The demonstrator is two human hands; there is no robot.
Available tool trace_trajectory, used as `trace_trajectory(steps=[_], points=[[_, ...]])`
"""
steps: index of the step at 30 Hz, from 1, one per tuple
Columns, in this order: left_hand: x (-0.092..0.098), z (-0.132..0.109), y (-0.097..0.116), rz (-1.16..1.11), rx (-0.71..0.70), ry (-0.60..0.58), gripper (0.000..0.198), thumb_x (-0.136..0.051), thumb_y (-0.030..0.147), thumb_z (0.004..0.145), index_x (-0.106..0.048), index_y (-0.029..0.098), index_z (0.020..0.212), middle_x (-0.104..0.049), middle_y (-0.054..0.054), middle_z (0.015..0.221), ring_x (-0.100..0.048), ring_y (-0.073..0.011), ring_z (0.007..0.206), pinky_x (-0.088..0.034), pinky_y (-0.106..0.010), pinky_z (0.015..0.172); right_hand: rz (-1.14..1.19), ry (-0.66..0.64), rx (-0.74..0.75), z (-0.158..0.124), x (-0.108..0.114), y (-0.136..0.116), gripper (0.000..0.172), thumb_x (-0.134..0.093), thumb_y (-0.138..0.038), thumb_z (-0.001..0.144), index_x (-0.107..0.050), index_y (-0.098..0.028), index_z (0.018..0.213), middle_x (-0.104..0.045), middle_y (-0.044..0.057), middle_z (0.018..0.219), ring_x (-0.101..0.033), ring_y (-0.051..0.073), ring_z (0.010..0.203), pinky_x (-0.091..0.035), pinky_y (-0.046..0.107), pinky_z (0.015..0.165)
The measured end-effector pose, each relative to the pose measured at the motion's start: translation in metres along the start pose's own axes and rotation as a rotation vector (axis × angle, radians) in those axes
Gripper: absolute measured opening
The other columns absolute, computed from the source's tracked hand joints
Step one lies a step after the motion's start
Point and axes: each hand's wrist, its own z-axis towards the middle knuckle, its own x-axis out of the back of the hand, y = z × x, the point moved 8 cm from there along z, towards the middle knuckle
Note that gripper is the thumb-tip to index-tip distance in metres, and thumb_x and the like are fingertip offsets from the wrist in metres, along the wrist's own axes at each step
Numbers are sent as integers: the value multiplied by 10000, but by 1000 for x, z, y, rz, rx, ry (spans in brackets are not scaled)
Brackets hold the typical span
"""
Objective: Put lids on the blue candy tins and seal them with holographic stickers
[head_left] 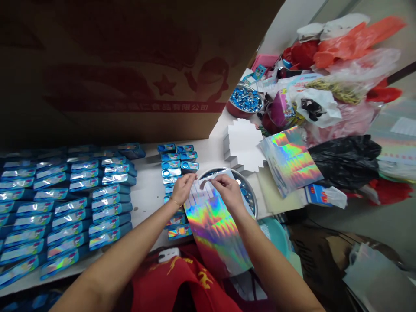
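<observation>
A shiny rainbow holographic sticker sheet (pixel 211 234) lies slanted over my lap and the table edge, its upper end showing a row of pale rectangles. My left hand (pixel 182 190) is closed at the sheet's upper left corner, fingertips pinched on it. Between the thumb and finger of my right hand (pixel 230 191) is a small curled sticker strip (pixel 206 183), held just above the sheet. Left of the sheet stand two columns of small blue boxes (pixel 170 165), partly hidden by my left hand. Behind the sheet is a metal bowl (pixel 252 197) of small round pieces.
Many blue boxes (pixel 110 201) stand in rows at left. A big cardboard carton (pixel 130 86) walls off the back. Right of it are a bowl of blue pieces (pixel 246 99), a white card stack (pixel 245 143), another holographic sheet (pixel 290 160), a black bag (pixel 344 160) and a teal basin (pixel 279 236).
</observation>
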Motion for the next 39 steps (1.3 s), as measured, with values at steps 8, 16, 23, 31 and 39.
trace_trajectory(steps=[8, 16, 23, 31, 39], points=[[52, -30, -30, -554, 335, 184, 459, -704, 321, 518, -565, 128, 910, -607, -3, 667, -558, -110, 626, -416, -245, 627, 409, 50, -381, 0, -76, 50, 213, -626, -354, 582, -610, -147, 632, -527, -32, 514, -413, 79, 464, -292, 211, 463], [131, -5, -57, -355, 274, 288, 419, -665, 179, 495, -557, 124, 896, -586, 10, 665, -557, -111, 636, -431, -256, 658, -33, 180, -41, 23, -138, 32, 227, -549, -368, 693, -638, -160, 674, -600, 35, 721, -523, 152, 697, -379, 265, 675], [140, 18, -85, -247, 298, 347, 366, -634, 123, 499, -559, 119, 858, -577, 2, 676, -555, -111, 622, -448, -258, 640, -425, 223, 34, 35, -150, 25, 235, -489, -346, 755, -635, -181, 674, -594, 68, 779, -470, 209, 782, -311, 317, 701], [133, 24, -102, -187, 310, 386, 320, -628, 154, 508, -554, 138, 819, -533, 35, 603, -538, -99, 557, -454, -260, 608, -631, 169, 21, 41, -158, 34, 247, -435, -335, 789, -617, -182, 723, -551, 92, 815, -441, 230, 795, -284, 329, 675], [131, 22, -103, 11, 262, 464, 234, -618, 225, 565, -561, 169, 785, -555, 20, 657, -541, -110, 593, -438, -249, 625, -972, -108, 304, 27, -172, 12, 313, -386, -221, 822, -537, -252, 1094, -511, 106, 960, -402, 245, 875, -255, 374, 731]])
